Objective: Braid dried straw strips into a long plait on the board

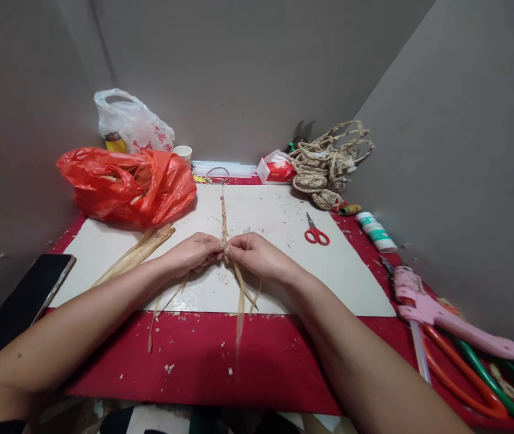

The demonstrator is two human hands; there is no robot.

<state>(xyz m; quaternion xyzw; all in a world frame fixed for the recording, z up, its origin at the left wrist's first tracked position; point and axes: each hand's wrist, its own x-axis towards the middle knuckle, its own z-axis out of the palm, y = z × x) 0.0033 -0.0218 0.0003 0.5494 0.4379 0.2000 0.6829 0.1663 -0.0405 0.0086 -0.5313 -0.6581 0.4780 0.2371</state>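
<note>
Forearms [103,319] are crossing red cloth [193,361]; left hand [193,252] and right hand [257,256], fingers closed, are pinching straw cord [224,217] by its near end, mid white board [352,277]. Handling: probably light, dry, pliable, strands [242,286] splitting easily; best held where they join.

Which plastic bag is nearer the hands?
The red plastic bag, sitting in front; the whitish bag with red print is farther back, behind it.
</note>
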